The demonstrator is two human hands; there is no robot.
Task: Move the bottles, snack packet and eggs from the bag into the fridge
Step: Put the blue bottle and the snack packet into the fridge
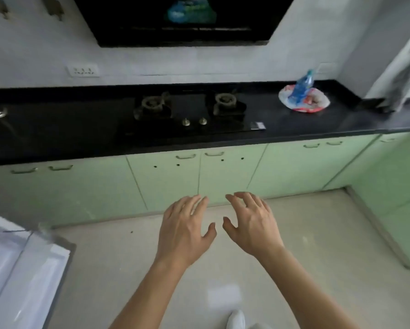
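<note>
Head view, wide angle, frame softly blurred. Both hands are raised side by side in the lower centre of the frame, palms down, over the pale floor [318, 233]. Left hand [185, 225]: grip slack, fingers spread and nearly straight, thumb out to the side, nothing held. Right hand [251, 224]: same posture, fingers slightly bent at the tips, grip slack and holding nothing. The two thumbs are near each other but apart. The bag [314, 103], white plastic with red print, lies crumpled on the black worktop [294, 124] at the upper right of the frame, well apart from both hands. A blue bottle [302, 87] stands tilted up out of the bag, its cap toward the wall. The other contents show only as reddish and pale blurs, so I cannot tell the snack packet or the eggs apart. A white part of the fridge [26, 269] fills the lower left corner, with a dark edge along its right side. At upper centre a two-burner gas stove [187, 110] sits on the worktop, with two knobs at its front. A small dark and white item [258, 126] lies at the stove's right front corner. A black hood [182, 22] hangs above the stove, and a wall socket [83, 71] is at the upper left. Pale green cabinets [163, 181] run under the worktop and turn the corner at right. A grey cloth [405, 77] hangs at the upper right edge.
</note>
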